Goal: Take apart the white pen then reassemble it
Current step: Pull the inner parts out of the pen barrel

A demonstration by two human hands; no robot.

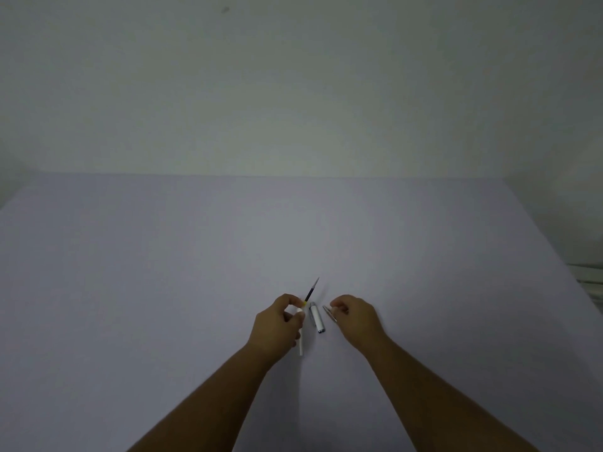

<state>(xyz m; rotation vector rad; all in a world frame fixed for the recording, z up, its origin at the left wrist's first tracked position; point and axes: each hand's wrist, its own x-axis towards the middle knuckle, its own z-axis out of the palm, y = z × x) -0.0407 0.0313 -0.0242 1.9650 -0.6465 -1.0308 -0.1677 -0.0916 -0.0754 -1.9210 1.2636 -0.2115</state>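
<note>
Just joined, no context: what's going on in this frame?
A person is working on a white pen that is in pieces over a pale table. The left hand holds the white barrel, with the dark refill sticking out of its far end. The right hand pinches a small metallic tip piece. The cap lies on the table between the hands. Whether this is disassembly or reassembly can't be told.
</note>
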